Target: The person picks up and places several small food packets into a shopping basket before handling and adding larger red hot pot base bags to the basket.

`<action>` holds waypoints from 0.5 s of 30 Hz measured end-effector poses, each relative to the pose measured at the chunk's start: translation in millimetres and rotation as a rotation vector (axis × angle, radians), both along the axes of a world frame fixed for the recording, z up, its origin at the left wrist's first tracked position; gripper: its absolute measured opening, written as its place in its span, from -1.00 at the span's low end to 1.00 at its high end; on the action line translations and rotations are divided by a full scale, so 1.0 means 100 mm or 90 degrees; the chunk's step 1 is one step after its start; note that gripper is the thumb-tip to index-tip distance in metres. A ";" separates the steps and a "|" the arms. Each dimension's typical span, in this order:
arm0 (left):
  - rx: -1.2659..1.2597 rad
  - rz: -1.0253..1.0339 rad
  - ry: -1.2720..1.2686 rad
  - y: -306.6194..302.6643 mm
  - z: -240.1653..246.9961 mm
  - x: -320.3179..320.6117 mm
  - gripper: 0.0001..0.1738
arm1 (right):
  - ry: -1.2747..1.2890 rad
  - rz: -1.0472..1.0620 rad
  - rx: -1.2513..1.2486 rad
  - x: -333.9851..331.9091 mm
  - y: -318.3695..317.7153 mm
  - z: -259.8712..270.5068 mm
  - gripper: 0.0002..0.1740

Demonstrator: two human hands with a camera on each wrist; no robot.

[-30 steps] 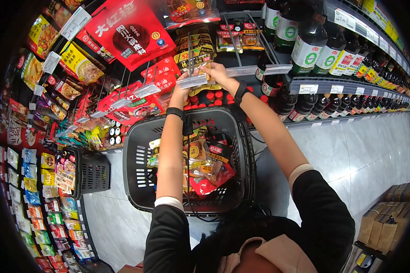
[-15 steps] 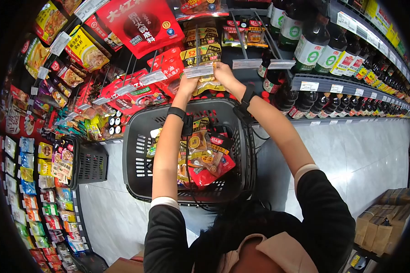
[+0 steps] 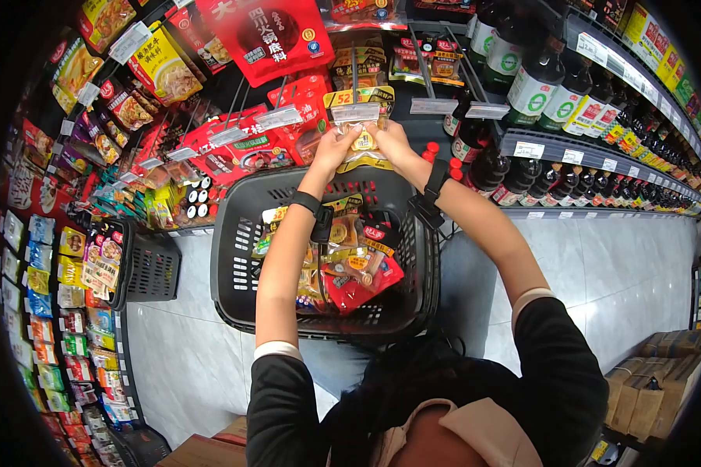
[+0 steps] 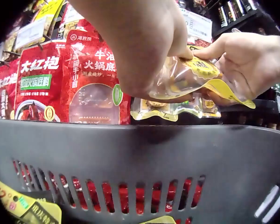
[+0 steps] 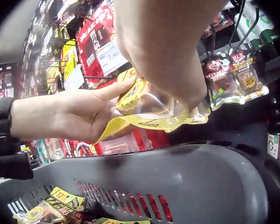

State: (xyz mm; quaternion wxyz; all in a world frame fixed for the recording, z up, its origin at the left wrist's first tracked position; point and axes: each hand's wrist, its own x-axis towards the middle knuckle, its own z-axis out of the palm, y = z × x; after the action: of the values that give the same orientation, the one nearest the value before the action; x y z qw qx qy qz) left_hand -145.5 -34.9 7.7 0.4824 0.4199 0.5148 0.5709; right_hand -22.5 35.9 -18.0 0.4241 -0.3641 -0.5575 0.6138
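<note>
Both hands hold one clear seasoning packet (image 3: pixel 364 142) with yellow and black print and a round yellow label. My left hand (image 3: pixel 333 149) grips its left side and my right hand (image 3: pixel 396 146) its right. In the left wrist view the packet (image 4: pixel 191 77) bulges between the hands, its yellow bottom edge flaring outward. The right wrist view shows the left thumb on the front of the packet (image 5: pixel 144 105). Just above the hands, a price tag (image 3: pixel 355 113) on a hook end overlaps a yellow-and-black packet header. Below them stands a grey shopping basket (image 3: pixel 234 233).
Several seasoning packets (image 3: pixel 350 241) lie in the basket. Red hot pot base pouches (image 3: pixel 300 105) hang to the left on metal hooks with price tags. Dark sauce bottles (image 3: pixel 533 89) line shelves on the right. Another basket (image 3: pixel 154 268) and brown cartons (image 3: pixel 646 385) stand on the floor.
Both hands have come down and slightly right, from around the hook's price tag to below it, nearer the basket. More of the packet shows between them. The head view has shifted.
</note>
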 end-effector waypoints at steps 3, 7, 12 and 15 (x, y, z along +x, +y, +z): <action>0.003 -0.025 0.007 -0.08 -0.01 0.00 -0.67 | -0.014 -0.005 -0.008 0.03 -0.12 0.03 -0.70; 0.022 -0.055 0.007 -0.19 0.04 -0.01 -0.65 | 0.007 0.004 -0.027 0.08 -0.35 0.21 -0.68; 0.009 -0.072 0.054 -0.27 0.05 -0.07 -0.66 | 0.029 0.006 -0.060 0.05 -0.44 0.19 -0.68; -0.014 -0.066 0.074 -0.31 0.02 -0.12 -0.66 | 0.044 0.026 -0.096 0.04 -0.53 0.22 -0.68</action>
State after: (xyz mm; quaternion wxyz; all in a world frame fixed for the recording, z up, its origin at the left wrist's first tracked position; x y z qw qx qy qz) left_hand -157.4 -66.3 9.5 0.4853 0.4730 0.5257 0.5142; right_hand -18.7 -16.8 4.1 0.4021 -0.3619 -0.5022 0.6747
